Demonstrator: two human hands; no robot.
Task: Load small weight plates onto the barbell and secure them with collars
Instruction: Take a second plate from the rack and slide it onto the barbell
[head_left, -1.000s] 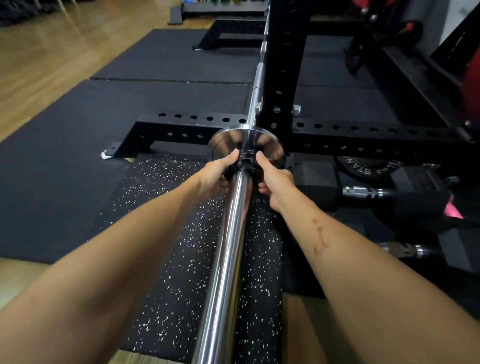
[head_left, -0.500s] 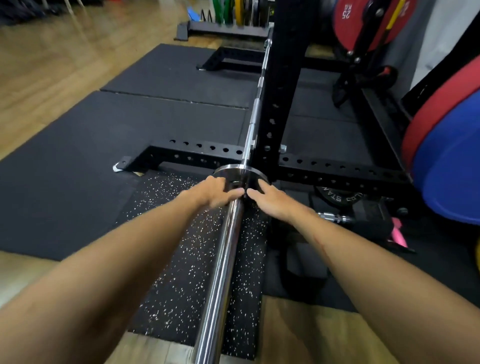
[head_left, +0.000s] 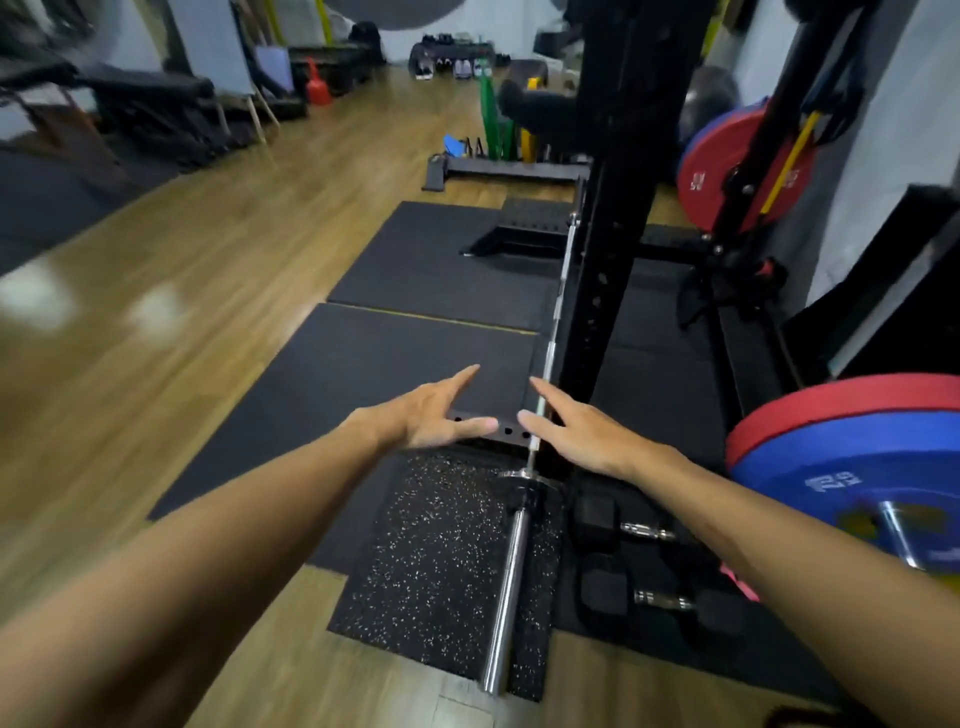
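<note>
The chrome barbell runs away from me, its sleeve end near the bottom of the view. A small silver weight plate sits edge-on on the sleeve, with a dark collar right behind it on my side. My left hand hovers open to the left of the bar, fingers spread, holding nothing. My right hand hovers open just right of the bar, also holding nothing. Both hands are raised off the plate and collar.
A black rack upright stands right of the bar. Blue and red bumper plates hang at the right, another red plate farther back. Two black dumbbells lie on the mat beside the sleeve. Wooden floor spreads left.
Both hands have let go of the collar and plate and lifted away, fingers spread. The view has pulled back and tilted up, showing more of the room.
</note>
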